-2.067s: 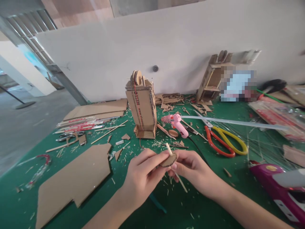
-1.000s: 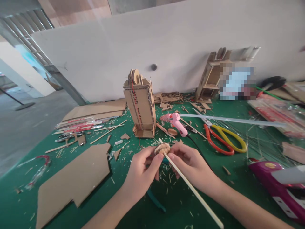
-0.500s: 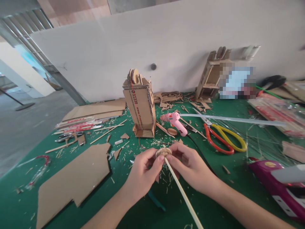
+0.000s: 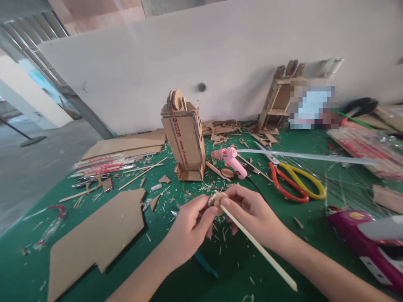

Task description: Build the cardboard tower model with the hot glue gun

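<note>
My left hand [image 4: 192, 221] pinches the left edge of a small round cardboard disc [image 4: 215, 199] between thumb and fingers. On the disc's other side, my right hand [image 4: 250, 212] is closed, its thumb pressing a thin wooden stick [image 4: 261, 247] by the disc. One end of this stick lies across the disc, and the rest slants down to the right, over my right wrist's near side. Whether the stick passes through the disc I cannot tell. Beyond my hands stands a cardboard tower [image 4: 184, 142] topped with round discs. A pink glue gun [image 4: 232, 161] lies right of it.
Red-and-yellow-handled scissors [image 4: 291, 182] lie right of the glue gun. A purple machine [image 4: 362, 243] sits at the right edge. A flat cardboard piece [image 4: 97, 239] lies on the left. Another cardboard structure [image 4: 275, 105] stands at the back. Scraps and shavings litter the green table [image 4: 176, 285].
The stick's near end has swung to the right, and its tip now shows. The disc has turned slightly and shifted a little to the right between my fingers.
</note>
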A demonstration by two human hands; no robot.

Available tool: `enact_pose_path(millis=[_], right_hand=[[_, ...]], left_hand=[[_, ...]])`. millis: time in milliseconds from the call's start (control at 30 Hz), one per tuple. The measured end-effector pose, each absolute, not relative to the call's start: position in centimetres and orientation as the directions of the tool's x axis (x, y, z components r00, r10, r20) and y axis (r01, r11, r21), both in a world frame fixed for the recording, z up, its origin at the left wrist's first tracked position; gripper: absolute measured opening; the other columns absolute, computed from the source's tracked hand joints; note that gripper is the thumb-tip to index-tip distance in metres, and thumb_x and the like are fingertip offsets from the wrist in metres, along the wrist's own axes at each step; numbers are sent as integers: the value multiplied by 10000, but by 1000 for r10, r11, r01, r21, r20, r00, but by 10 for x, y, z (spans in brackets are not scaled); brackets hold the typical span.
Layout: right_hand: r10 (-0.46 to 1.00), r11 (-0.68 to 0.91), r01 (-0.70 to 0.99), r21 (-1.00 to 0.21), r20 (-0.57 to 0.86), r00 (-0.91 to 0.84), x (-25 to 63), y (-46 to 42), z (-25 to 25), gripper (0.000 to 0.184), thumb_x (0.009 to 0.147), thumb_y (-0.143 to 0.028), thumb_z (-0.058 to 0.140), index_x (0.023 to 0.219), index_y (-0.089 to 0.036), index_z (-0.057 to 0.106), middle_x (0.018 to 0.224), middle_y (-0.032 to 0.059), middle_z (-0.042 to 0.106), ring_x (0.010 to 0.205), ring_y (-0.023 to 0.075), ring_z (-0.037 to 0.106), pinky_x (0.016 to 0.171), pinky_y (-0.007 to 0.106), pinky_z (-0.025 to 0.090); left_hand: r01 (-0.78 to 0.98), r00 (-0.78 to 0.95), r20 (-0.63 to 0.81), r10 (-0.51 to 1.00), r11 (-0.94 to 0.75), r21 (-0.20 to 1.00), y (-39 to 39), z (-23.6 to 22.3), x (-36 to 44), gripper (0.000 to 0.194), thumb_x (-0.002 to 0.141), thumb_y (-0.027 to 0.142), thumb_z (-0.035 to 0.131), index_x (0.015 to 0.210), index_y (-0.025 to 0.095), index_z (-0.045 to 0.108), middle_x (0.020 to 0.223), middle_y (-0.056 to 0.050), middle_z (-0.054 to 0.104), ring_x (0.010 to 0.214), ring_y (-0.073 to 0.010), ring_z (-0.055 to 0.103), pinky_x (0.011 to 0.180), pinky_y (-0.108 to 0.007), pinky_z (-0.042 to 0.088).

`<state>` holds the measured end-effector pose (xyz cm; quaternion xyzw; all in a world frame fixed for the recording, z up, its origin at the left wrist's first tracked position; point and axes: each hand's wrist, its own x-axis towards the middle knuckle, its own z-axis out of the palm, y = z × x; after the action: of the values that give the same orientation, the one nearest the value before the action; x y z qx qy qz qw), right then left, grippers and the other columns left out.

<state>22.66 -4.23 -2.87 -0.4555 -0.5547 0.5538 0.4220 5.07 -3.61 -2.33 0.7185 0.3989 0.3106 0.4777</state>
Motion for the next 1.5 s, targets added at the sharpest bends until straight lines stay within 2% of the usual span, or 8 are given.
enact_pose_path(millis=[233,433,567,767,1000,1200,1300,1500], right_hand=[[952,-27,-19,-999,-20,-307,227,-42,-27,316,835,-498,604,804,-197,512,657,-29,504,573,113,533,456,227,503],[962,-3,120,-993,-36,-270,224,-40,-34,316,832,-481,615,766,-188,515,651,-36,482,518,89,511,429,213,478],[965,-83,23,-996,-86,-249,225,-37,-34,340,821,-514,613,851,-187,526,666,-23,515,566,121,549,428,238,520],[974,40,-109,-993,63,-219,233,-43,-25,352,931,-517,422,1156,-248,452,1071,74,499,876,189,568,511,281,559],[802,466,176,-867,331,-497,243,-48,-25,630,782,-631,595,1282,-282,437,1181,84,478,976,218,524,706,307,526],[800,471,391,-791,196,-567,237,-50,-19,473,792,-386,667,1199,-198,516,903,47,600,715,156,560,630,281,477],[850,419,462,-782,159,-502,234,-48,-23,251,886,-261,516,1126,-204,566,784,18,611,616,124,532,560,248,431],[885,373,519,-769,127,-447,235,-41,-29,232,913,-204,425,1069,-226,595,789,15,627,591,116,503,532,236,395]], left_hand=[[382,476,148,867,-356,853,-34,-16,53,179,918,300,487,783,183,505,695,28,438,600,-107,404,520,-224,358],[451,479,163,863,-401,797,-34,-15,52,270,908,293,482,681,195,375,653,40,388,586,-105,359,511,-232,308],[478,446,155,881,-381,791,-32,-17,51,239,900,336,508,717,184,480,664,31,438,582,-108,400,519,-238,321],[503,282,122,952,-255,826,-22,-25,46,275,897,429,495,885,178,608,641,16,512,549,-125,450,501,-240,340],[623,221,235,947,-322,713,-18,-25,44,165,867,309,519,781,174,557,657,28,476,538,-107,427,500,-221,324],[740,183,331,926,-351,573,-14,-32,40,213,843,245,529,653,184,454,629,41,395,541,-111,396,510,-233,294],[751,205,330,922,-364,551,-10,-37,36,125,875,264,521,782,182,532,686,33,456,552,-113,449,525,-229,338],[754,303,351,886,-448,480,-6,-38,31,176,882,349,570,963,193,569,768,19,522,535,-105,496,486,-213,355]])
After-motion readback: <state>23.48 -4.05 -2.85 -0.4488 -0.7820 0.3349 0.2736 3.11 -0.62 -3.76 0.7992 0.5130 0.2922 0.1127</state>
